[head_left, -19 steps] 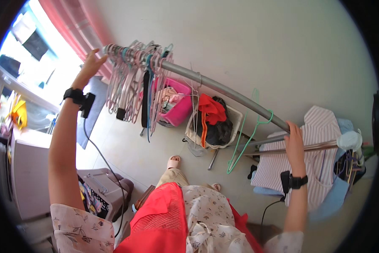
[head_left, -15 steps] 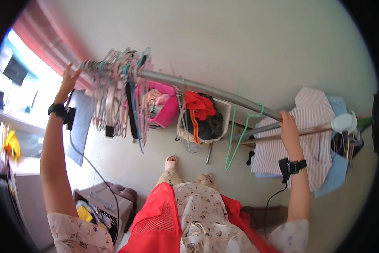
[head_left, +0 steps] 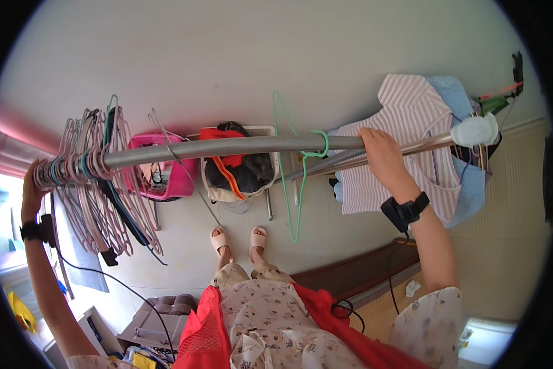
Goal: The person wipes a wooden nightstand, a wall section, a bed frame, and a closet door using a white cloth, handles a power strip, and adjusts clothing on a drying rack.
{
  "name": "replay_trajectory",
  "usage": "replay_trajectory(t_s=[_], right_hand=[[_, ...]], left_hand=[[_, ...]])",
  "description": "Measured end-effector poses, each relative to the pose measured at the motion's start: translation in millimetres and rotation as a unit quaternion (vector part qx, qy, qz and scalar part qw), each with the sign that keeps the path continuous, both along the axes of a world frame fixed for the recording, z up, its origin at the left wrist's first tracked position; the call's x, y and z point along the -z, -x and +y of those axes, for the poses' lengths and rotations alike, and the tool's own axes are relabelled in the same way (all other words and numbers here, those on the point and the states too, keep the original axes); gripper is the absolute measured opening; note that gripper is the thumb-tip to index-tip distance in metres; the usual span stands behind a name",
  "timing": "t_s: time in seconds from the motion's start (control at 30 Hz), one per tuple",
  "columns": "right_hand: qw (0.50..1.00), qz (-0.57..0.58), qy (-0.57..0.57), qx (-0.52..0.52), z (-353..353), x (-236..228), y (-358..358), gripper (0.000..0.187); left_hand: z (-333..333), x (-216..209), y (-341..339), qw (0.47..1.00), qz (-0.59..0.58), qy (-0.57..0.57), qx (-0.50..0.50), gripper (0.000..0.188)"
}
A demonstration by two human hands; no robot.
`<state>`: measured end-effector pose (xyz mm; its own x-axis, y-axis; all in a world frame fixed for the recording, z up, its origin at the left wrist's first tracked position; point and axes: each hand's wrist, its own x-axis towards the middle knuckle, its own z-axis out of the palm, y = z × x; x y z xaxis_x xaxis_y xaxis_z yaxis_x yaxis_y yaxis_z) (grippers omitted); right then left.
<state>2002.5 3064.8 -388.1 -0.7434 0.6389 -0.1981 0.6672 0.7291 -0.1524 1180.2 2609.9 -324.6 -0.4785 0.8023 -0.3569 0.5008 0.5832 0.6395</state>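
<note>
A grey metal clothes rail [head_left: 233, 146] runs across in front of me. My right hand [head_left: 385, 161] is closed over its right end, the fingers on top. My left hand [head_left: 31, 194] is curled round the left end, against the bunched hangers; its fingers are partly hidden. Several pink and grey clothes hangers [head_left: 82, 212] hang close together there, with a dark one among them. A thin metal hanger [head_left: 193, 184] slants across the rail further right. Near my right hand hangs a bare green hanger [head_left: 298, 212].
Behind the rail stand a pink basket [head_left: 181, 189] and a white basket [head_left: 275, 175], both with clothes in them. A striped shirt [head_left: 375, 184] and blue garments hang at the right on a second pole [head_left: 427, 144]. A grey storage box [head_left: 156, 329] stands at lower left.
My left hand has gone from spread fingers to curling round the rail's left end. The view has turned, the rail lies more level, and the hangers sit further left. My right hand keeps its hold.
</note>
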Motion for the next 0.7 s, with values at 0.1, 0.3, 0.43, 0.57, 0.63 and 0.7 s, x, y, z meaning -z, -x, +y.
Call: replay_trajectory(t_s=[0.1, 0.3, 0.43, 0.57, 0.63, 0.7], right_hand=[[1.0, -0.012, -0.001, -0.027, 8, -3, 6, 0.017], [0.994, -0.092, -0.047, -0.043, 13, -11, -12, 0.019], [0.992, -0.101, -0.062, 0.042, -9, -20, -79, 0.018], [0.973, -0.157, -0.074, 0.155, -36, -39, -160, 0.017], [0.958, -0.195, -0.069, 0.199, -39, -43, -181, 0.018], [0.953, -0.205, -0.073, 0.211, -40, -44, -201, 0.018]], left_hand=[[-53, 6, 21, 0.997, -0.005, -0.059, -0.043, 0.076], [-20, 43, -1, 0.947, -0.177, -0.088, -0.253, 0.069], [70, 114, -50, 0.995, -0.036, -0.053, -0.075, 0.05], [178, 178, -140, 0.945, -0.226, 0.017, -0.238, 0.091], [205, 183, -157, 0.946, -0.241, 0.028, -0.216, 0.094], [232, 190, -174, 0.945, -0.275, 0.048, -0.172, 0.102]])
